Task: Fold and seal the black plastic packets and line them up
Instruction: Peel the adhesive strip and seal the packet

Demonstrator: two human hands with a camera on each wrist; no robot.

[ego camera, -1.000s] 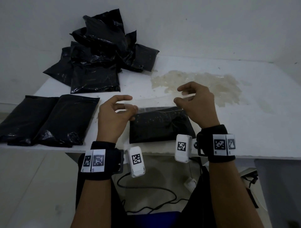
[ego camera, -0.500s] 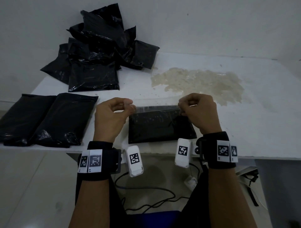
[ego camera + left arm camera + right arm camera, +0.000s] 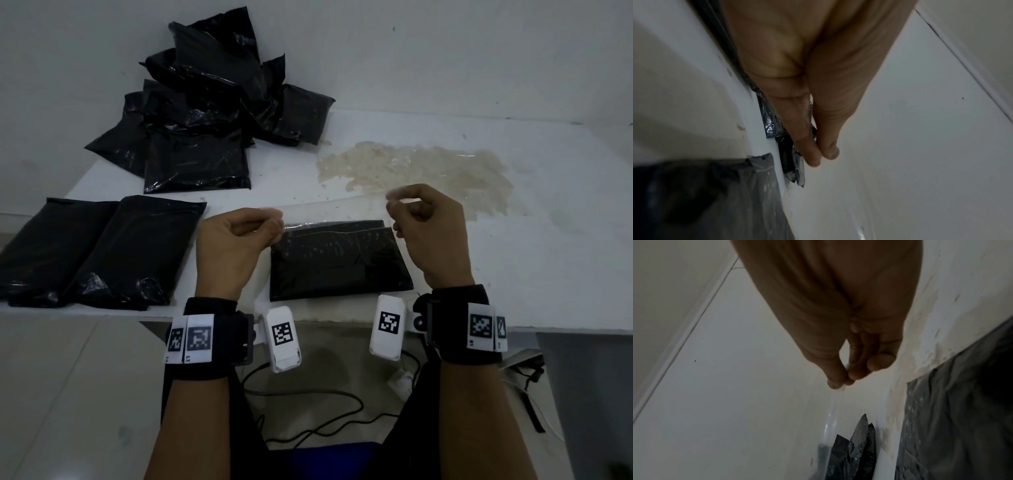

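A black plastic packet [image 3: 337, 262] lies flat near the table's front edge, between my hands. My left hand [image 3: 274, 224] hovers at its top left corner, thumb and forefinger pinched together [image 3: 821, 154]. My right hand [image 3: 394, 204] is raised above the top right corner and pinches the end of a thin clear strip [image 3: 830, 410]. The strip [image 3: 337, 210] shows only faintly, stretched between both hands above the packet's top edge. Two folded packets [image 3: 137, 250] [image 3: 51, 246] lie side by side at the left front.
A loose pile of several black packets [image 3: 212, 113] sits at the back left against the wall. A patch of yellowish residue [image 3: 428, 168] marks the white table [image 3: 531, 267] behind my right hand. Cables [image 3: 308, 411] hang below the table edge.
Both hands closed into pinches at the packet's top edge, then lifted; the right hand rose higher and back, drawing the clear strip off the packet.
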